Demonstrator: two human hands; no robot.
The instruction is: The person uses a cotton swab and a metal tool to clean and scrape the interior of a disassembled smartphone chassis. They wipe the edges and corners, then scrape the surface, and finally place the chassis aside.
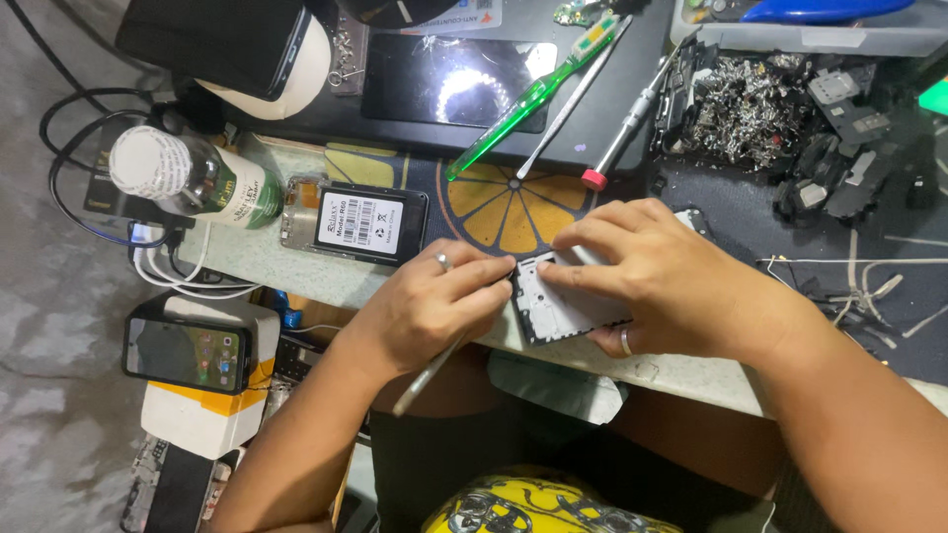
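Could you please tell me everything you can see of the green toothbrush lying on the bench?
The green toothbrush has a translucent bright green handle that looks like plastic, and a paler head with a whitish and yellow-green bristle end. It lies flat and slantwise, head toward the upper right and handle tip toward the lower left. Its handle crosses the corner of a dark glossy screen panel, and its tip reaches the orange-slice patterned mat. A thin metal tool lies right beside it. Neither hand touches it.

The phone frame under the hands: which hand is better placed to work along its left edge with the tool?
Left. The left hand already grips the thin tool at the phone frame's left edge. The right hand lies flat on the frame and holds it down, so it is probably busy.
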